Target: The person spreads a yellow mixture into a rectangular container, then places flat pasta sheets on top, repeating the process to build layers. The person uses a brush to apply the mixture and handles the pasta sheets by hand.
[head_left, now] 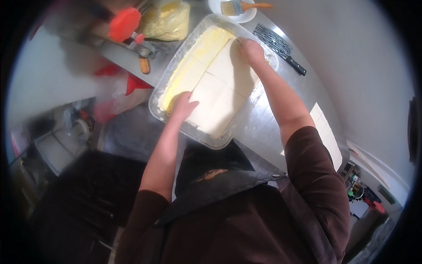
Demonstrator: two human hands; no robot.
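Observation:
Pale dough sheets (213, 94), scored into rectangles, lie in a clear plastic tub (154, 104). Along the tub's left side a dough strip (200, 56) carries yellow crumbs or grease. Toward the near left end of that strip, my left hand (182, 107) rests with its thumb apart from the fingers; some fingers are hidden. My right hand (252, 50) reaches to the far end of the dough, its fingers bent together at the sheet's edge. The fingertips are partly hidden, and its shadow falls over the dough.
A cleaver (279, 46) lies right of the tub, below a white plate (243, 17) with a pastry brush (239, 6). A bag of yellow crumbly stuff (169, 22) and a red knob (125, 24) stand far left. Another scored dough sheet (325, 132) lies by my right arm.

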